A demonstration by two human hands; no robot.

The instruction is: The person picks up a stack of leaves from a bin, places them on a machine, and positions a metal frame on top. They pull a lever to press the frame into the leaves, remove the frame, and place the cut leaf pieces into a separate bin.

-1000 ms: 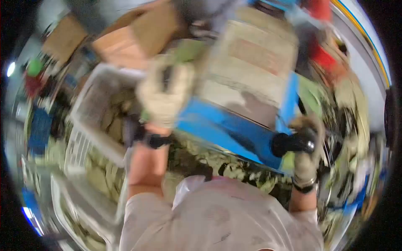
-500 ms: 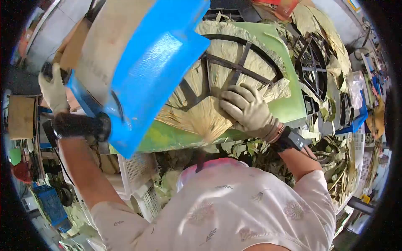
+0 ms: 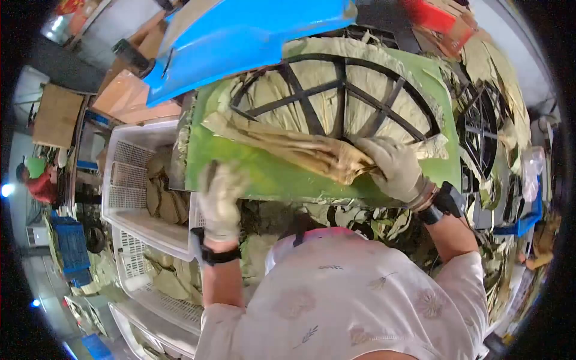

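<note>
A fan of pale dried leaves (image 3: pixel 336 99) lies on a green board (image 3: pixel 264 174) under a black wheel-shaped metal frame (image 3: pixel 339 90). My gloved right hand (image 3: pixel 393 168) presses down on the gathered narrow end of the leaves (image 3: pixel 327 159) at the board's near edge. My gloved left hand (image 3: pixel 221 198) hovers at the board's near left edge, fingers apart, holding nothing; it looks blurred. A blue lid (image 3: pixel 240 36) stands raised behind the board.
White slatted crates (image 3: pixel 129 198) holding leaves stand to the left. More black frames (image 3: pixel 480 129) with leaves lie at the right. Loose leaves (image 3: pixel 354 219) cover the ground below the board. A person in red (image 3: pixel 39 183) is far left.
My left hand has let go of the blue lid's black handle and come down to the board's near edge. The lid now stands raised at the back. My right hand stays on the leaves.
</note>
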